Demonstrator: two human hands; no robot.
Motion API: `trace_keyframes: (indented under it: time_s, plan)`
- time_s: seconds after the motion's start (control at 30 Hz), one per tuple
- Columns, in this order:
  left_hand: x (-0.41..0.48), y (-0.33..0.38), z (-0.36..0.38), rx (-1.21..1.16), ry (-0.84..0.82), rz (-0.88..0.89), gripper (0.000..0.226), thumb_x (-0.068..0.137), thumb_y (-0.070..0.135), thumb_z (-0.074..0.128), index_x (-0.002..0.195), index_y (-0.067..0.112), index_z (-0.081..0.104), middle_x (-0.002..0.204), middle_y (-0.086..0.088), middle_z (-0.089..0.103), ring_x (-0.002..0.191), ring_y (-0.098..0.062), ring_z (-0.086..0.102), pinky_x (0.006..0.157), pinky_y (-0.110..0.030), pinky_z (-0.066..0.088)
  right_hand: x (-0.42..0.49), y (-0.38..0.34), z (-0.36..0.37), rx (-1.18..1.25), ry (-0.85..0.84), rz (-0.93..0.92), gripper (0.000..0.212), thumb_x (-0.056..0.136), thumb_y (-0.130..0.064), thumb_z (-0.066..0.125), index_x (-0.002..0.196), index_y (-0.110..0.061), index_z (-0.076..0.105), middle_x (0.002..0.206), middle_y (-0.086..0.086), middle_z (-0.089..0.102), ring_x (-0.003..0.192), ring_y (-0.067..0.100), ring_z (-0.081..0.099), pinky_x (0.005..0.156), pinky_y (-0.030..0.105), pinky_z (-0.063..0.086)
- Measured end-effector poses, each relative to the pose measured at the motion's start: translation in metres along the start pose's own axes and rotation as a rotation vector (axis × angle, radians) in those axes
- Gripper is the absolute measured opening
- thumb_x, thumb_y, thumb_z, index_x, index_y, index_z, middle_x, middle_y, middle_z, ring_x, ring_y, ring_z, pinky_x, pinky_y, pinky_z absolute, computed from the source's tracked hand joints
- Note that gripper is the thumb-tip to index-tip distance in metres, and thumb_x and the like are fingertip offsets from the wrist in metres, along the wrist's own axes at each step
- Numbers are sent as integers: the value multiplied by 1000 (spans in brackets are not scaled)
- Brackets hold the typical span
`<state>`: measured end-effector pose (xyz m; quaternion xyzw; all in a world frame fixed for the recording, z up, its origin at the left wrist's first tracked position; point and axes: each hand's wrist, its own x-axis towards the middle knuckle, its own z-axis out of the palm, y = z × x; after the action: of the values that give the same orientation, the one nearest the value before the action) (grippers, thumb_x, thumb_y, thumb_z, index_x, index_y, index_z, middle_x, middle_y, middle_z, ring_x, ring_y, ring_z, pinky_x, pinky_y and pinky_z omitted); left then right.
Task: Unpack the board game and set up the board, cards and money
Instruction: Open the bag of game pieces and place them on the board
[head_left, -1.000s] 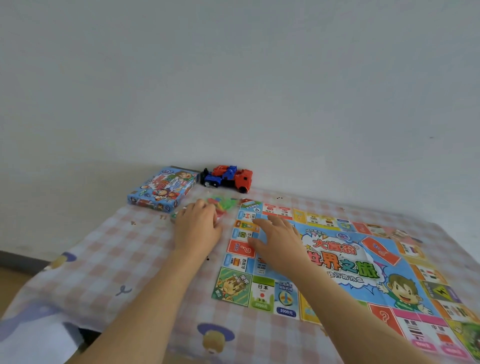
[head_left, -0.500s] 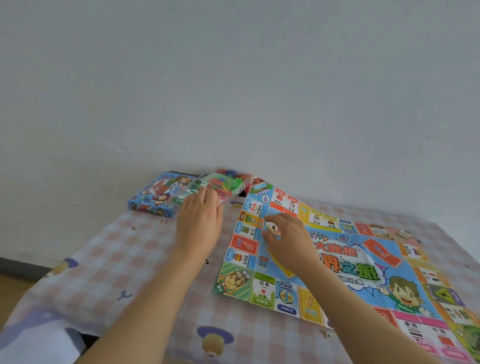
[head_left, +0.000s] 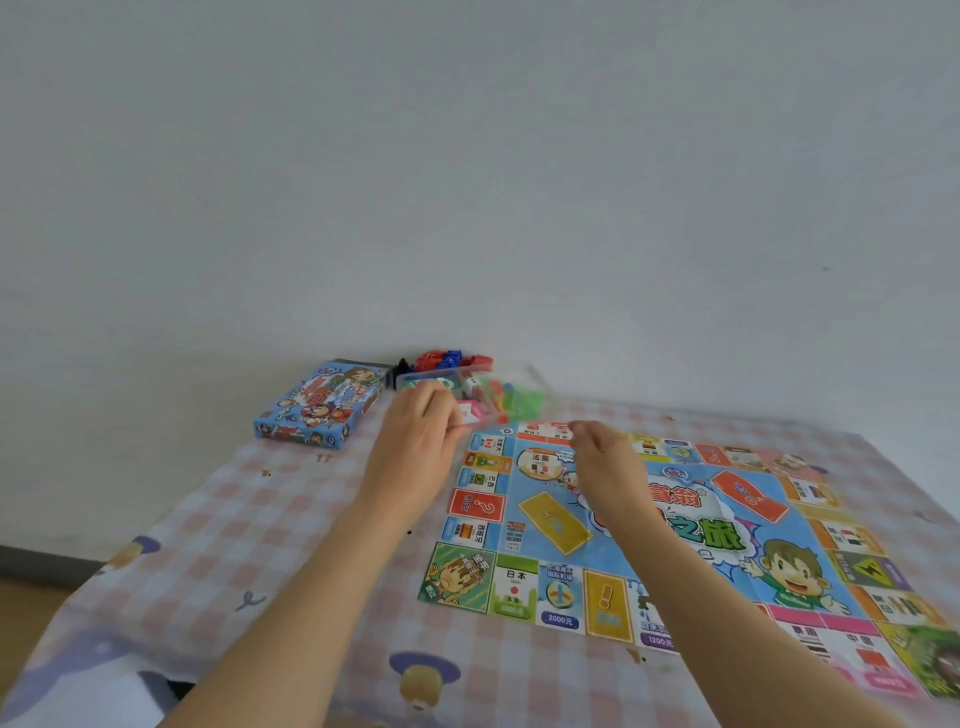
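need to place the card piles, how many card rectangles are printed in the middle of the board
2: a yellow rectangle left of the right forearm, and an orange rectangle to its right, farther back. The forearm covers part of the board, so more may be hidden.

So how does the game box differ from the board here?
The game box is a small thick carton; the board is a far larger thin sheet spread flat. The game box lies far left by the wall; the board lies right, nearer the camera. The right hand is over the board, not the game box. Both carry blue cartoon art and lie on the checked tablecloth.
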<state>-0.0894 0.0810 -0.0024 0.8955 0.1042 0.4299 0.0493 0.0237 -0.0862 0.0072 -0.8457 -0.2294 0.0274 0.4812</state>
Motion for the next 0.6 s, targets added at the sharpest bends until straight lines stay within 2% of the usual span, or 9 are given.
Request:
trace_keyframes:
  time_s: [0.07,0.13,0.2,0.3,0.37,0.47,0.53,0.6]
  plan:
    - [-4,8,8,-49,-22,-2,14,86,24,51,83,10,52,95,-2,53,89,-18,53,76,-31,51,6,0,-12,258,28,154,31,101,-30,36,105,-9,58,107,16,65,91,31,66,87,48,53]
    - [-8,18,15,-95,-23,21,13,86,21,53,83,9,53,98,-3,53,93,-19,55,76,-32,53,9,0,-24,506,-6,283,27,100,-37,41,110,-15,53,103,14,65,84,30,70,79,41,58]
    - [-10,30,21,-128,-24,80,12,85,20,55,82,8,53,98,-4,54,93,-21,56,74,-34,54,10,3,-35,672,-62,357,27,98,-36,48,115,-15,51,99,15,64,77,31,71,68,36,60]
    - [-11,41,28,-138,-48,165,15,84,24,58,83,9,55,101,-3,56,95,-22,56,76,-35,53,9,11,-44,757,-88,369,30,96,-19,55,124,-11,52,102,15,61,67,28,71,56,30,60]
    - [-11,45,31,-164,-90,153,26,85,39,56,88,13,58,109,0,55,103,-19,54,84,-32,50,11,20,-49,770,-61,366,35,95,-16,56,129,-8,52,102,15,62,65,27,69,50,26,57]
    - [-8,57,28,-336,-117,-53,49,84,60,48,108,18,57,116,9,51,109,-5,46,90,-17,37,13,33,-60,777,-42,373,36,94,-16,58,129,-8,54,101,15,62,61,26,66,47,25,55]
    - [-3,63,26,-521,-55,-294,48,87,61,46,116,23,53,118,15,50,109,0,47,91,-16,36,13,43,-65,747,-62,373,34,94,-17,59,126,-9,56,101,16,63,57,24,64,46,25,55]
    - [6,63,25,-656,-66,-518,40,89,58,45,113,28,53,116,16,53,108,-1,50,89,-20,39,12,50,-68,747,-82,377,32,92,-18,61,122,-9,58,98,15,64,54,22,62,42,24,52]
